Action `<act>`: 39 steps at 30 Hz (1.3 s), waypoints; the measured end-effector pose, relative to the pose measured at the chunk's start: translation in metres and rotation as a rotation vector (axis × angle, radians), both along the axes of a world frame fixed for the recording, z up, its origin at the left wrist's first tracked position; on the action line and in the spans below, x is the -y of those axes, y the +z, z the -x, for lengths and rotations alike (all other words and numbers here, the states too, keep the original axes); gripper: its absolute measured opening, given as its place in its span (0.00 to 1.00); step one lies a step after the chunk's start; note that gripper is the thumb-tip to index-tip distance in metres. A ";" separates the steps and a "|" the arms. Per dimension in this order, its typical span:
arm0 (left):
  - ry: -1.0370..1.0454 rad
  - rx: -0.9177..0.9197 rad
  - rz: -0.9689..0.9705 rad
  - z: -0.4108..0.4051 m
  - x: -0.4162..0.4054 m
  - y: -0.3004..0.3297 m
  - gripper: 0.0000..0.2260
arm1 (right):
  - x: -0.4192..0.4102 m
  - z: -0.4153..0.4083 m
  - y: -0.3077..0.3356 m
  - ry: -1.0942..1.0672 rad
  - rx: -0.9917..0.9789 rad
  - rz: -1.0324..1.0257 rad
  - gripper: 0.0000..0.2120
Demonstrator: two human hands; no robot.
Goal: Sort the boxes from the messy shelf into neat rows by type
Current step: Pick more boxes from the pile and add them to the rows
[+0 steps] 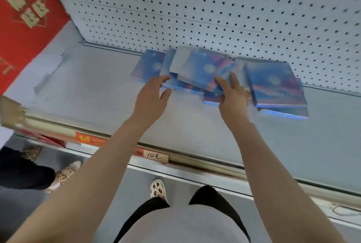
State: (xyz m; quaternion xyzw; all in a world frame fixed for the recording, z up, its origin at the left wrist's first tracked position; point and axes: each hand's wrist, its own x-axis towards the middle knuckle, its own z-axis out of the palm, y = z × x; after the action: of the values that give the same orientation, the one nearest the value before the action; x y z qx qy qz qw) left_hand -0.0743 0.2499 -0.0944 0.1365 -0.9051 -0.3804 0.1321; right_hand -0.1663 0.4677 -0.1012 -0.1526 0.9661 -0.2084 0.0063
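Several flat blue and purple boxes lie in a loose, overlapping pile (203, 69) at the back of a grey shelf (101, 90), against the pegboard. A stack of two such boxes (277, 84) sits at the pile's right end. My right hand (232, 94) grips the near edge of a tilted box in the middle of the pile, fingers on top and thumb under. My left hand (152, 92) reaches toward the pile's left side with fingers spread, its fingertips just at the edge of a box, holding nothing.
A white pegboard (214, 8) backs the shelf. A red sign (25, 18) hangs at the left. A brown box (11, 112) overhangs the shelf's front left. A price label (156, 157) sits on the shelf's front rail. Another person's feet (62, 174) stand at the lower left.
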 end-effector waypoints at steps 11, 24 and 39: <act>-0.381 0.178 0.344 0.107 0.010 -0.008 0.20 | -0.055 -0.048 0.016 -0.492 0.127 0.796 0.15; -0.280 -0.015 0.578 0.031 -0.027 -0.026 0.16 | -0.068 -0.046 0.026 -0.537 -0.006 0.981 0.16; -0.047 0.330 0.304 0.063 -0.012 -0.005 0.26 | -0.079 -0.052 0.025 -0.501 0.141 1.066 0.22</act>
State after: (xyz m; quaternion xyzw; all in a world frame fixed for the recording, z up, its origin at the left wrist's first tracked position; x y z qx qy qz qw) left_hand -0.1370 0.2621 -0.0998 0.1542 -0.9643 -0.2152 -0.0075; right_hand -0.1147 0.5463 -0.0762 0.1122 0.7320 -0.6696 -0.0564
